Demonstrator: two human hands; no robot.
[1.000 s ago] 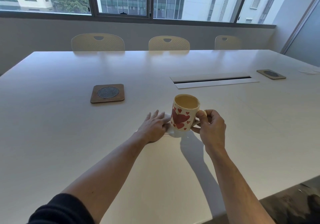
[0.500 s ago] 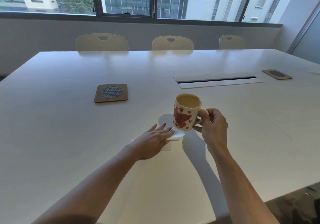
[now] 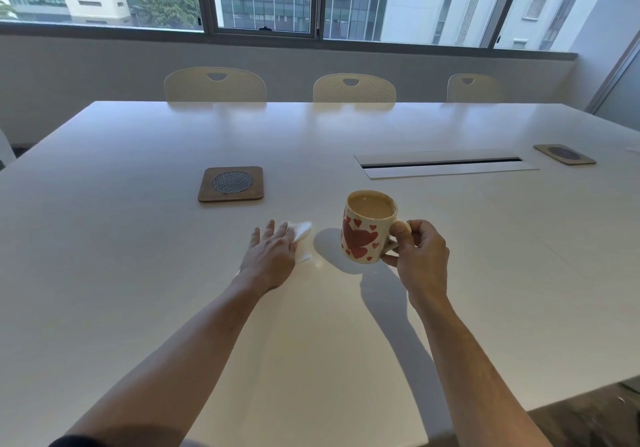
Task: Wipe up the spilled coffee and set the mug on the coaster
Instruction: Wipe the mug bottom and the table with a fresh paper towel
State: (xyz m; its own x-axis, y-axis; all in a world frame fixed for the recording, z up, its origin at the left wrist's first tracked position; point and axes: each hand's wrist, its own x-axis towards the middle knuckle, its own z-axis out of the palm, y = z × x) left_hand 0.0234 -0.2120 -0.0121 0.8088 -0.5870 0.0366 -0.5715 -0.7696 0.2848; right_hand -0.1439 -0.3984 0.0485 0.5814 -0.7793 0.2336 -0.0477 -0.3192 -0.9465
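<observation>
Heart-printed mug (image 3: 369,227) hangs lifted in our right hand (image 3: 420,256), fingers gripping its handle, clearing room while our flat left hand (image 3: 272,256) presses the tissue (image 3: 302,235) over the spill.

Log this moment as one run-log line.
left hand: flat, pressing white tissue on table | right hand: holds heart mug by handle, lifted | coaster: bare | mug not yet placed

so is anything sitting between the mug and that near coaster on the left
Nothing visible does. The mug, held off the table by the right hand, has bare table between it and the coaster. The left hand pressing the tissue lies nearer the person, just off that line.
</observation>
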